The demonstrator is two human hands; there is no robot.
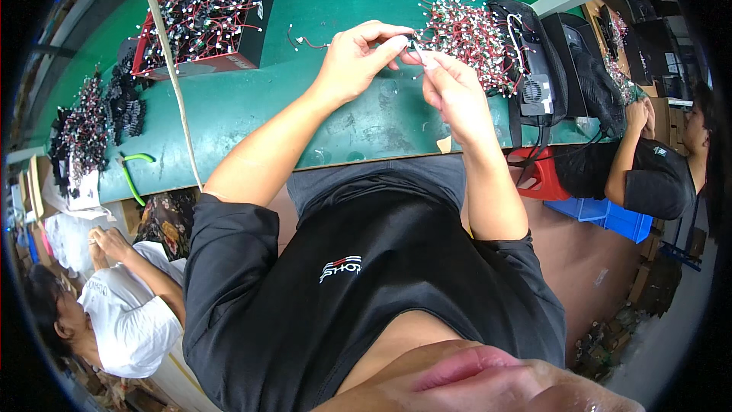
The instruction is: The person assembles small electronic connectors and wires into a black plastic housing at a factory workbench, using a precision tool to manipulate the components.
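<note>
My left hand [357, 59] is closed in a pinch above the green table [343, 15]. A short red-and-black wire lead [309, 43] with small white ends sticks out to its left. Between my two hands sits a small dark piece [412, 43], too small to make out clearly. My right hand [456, 90] is also pinched shut, its thumb and fingertips at that dark piece; what exactly they grip is partly hidden. Just beyond my right hand lies a heap of red-and-black wire leads [469, 38] with white connectors.
A red box [244, 59] full of similar leads stands at the back left. Green-handled pliers [131, 175] and another pile [84, 126] lie farther left. A black bag [553, 69] with a small grey device is at the right. Co-workers sit at both sides; a cord [171, 69] hangs at left.
</note>
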